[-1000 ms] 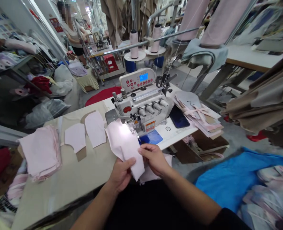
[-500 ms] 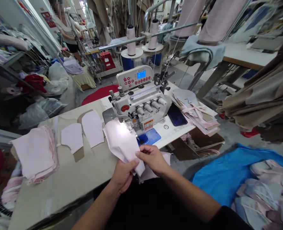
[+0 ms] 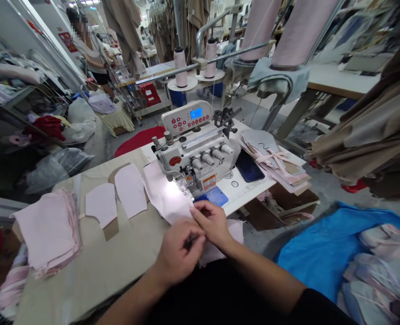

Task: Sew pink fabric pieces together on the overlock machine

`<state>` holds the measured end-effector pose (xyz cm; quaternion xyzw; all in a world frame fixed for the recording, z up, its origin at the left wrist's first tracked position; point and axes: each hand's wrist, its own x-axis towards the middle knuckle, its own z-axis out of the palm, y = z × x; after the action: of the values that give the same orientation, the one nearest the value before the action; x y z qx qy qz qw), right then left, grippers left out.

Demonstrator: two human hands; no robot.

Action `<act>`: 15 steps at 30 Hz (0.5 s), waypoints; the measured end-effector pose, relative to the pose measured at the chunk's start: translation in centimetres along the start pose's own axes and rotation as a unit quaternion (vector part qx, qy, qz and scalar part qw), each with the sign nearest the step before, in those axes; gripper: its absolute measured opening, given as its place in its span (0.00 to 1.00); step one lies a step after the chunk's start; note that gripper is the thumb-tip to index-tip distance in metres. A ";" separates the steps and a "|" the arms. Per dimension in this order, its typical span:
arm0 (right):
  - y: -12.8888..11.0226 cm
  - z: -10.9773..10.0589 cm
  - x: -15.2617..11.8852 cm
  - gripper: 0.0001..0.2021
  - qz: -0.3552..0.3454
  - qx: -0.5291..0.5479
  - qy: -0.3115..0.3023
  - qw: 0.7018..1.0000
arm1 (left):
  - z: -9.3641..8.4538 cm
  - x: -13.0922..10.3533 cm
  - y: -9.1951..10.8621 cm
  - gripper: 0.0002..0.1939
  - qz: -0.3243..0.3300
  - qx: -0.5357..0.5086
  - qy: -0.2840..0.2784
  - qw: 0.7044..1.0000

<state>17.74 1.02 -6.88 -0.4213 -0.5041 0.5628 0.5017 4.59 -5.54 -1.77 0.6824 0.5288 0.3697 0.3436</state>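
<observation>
A pale pink fabric piece [image 3: 167, 194] lies under the presser foot area of a white overlock sewing machine [image 3: 195, 155], lit by its lamp. My right hand [image 3: 213, 223] pinches the near edge of this fabric, just in front of the blue plate [image 3: 213, 196]. Close beside it, my left hand [image 3: 179, 250] is curled above the table edge, thumb and fingers drawn together. A dark spot shows inside its grip, too blurred to make out. More pink fabric [image 3: 232, 234] hangs below my right hand.
Left on the table [image 3: 94, 266] are a stack of pink pieces [image 3: 49, 228] and two cut pieces, one a pink panel [image 3: 130, 189]. A phone [image 3: 249, 165] and a tied bundle [image 3: 281, 164] lie right of the machine. Another person [image 3: 93, 54] stands far left.
My left hand has let go of the fabric's near end and curled up closer to me. The fabric has moved farther in under the machine. My right hand still pinches its edge.
</observation>
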 end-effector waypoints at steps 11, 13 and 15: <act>0.7 0.8 1.0 0.11 -0.015 0.013 0.059 0.998 | -4.4 5.3 -2.3 0.06 0.107 0.360 0.168 0.912; 1.0 0.9 1.2 0.12 -0.017 0.021 0.069 0.997 | -4.9 5.9 -2.8 0.05 0.105 0.366 0.176 0.908; 1.5 0.9 1.3 0.13 -0.025 0.018 0.068 0.997 | -5.6 6.7 -3.3 0.05 0.100 0.367 0.186 0.906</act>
<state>16.51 2.20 -8.23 -0.4368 -0.4693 0.5290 0.5559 -0.67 2.11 -0.93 0.7287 0.6101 0.3022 -0.0739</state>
